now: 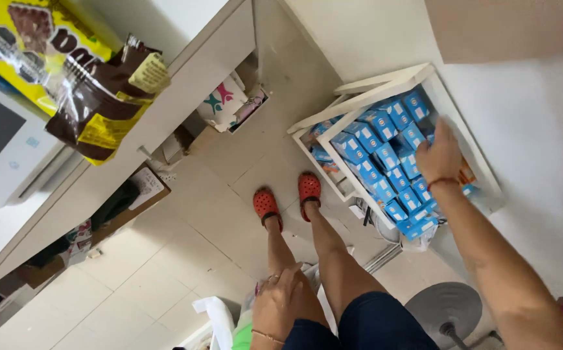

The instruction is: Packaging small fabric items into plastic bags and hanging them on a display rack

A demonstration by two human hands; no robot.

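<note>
My right hand (438, 155) reaches out to a white shelf rack (385, 84) packed with several small blue boxes (385, 159). Its fingers are stretched over the top row of boxes and touch them, and I see nothing gripped. A red thread band sits on that wrist. My left hand (280, 301) rests on my left thigh at the bottom of the view, fingers loosely bent and holding nothing. It wears a ring and a thin bracelet. My feet in red clogs (267, 206) stand on the pale tiled floor just in front of the rack.
A yellow snack bag and a brown one (93, 91) hang at the upper left over a white counter (184, 78). A white screen device (2, 142) stands at the far left. A grey round fan base (443, 308) sits on the floor near my right leg.
</note>
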